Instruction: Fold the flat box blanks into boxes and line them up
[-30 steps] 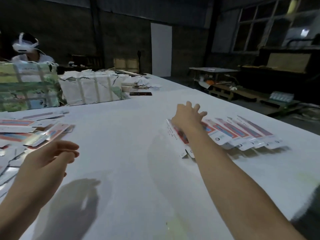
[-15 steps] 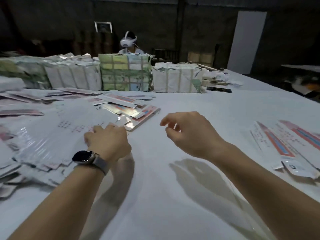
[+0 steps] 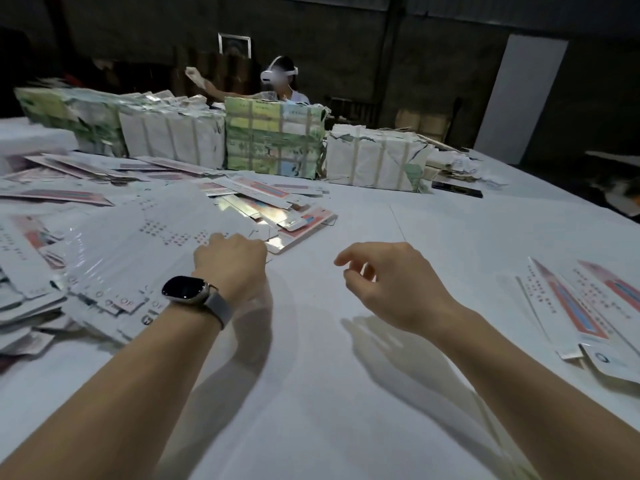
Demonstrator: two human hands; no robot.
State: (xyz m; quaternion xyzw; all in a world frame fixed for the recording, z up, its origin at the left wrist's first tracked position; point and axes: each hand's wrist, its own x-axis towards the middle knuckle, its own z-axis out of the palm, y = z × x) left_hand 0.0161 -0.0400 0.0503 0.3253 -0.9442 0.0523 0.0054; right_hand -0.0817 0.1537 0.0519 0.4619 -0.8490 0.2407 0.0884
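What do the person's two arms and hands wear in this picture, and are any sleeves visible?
Both forearms are bare, with no sleeves in view. The left hand has no glove; on its wrist sits a smartwatch with a dark, rounded rectangular screen, a silvery case and a grey band. The right hand is also bare: no glove, watch or ring shows on its fingers.

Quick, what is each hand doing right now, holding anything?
Left hand: on the edge of the pile of flat box blanks; fingers are hidden, so a grip cannot be told.
Right hand: open, loosely curled, holding nothing.
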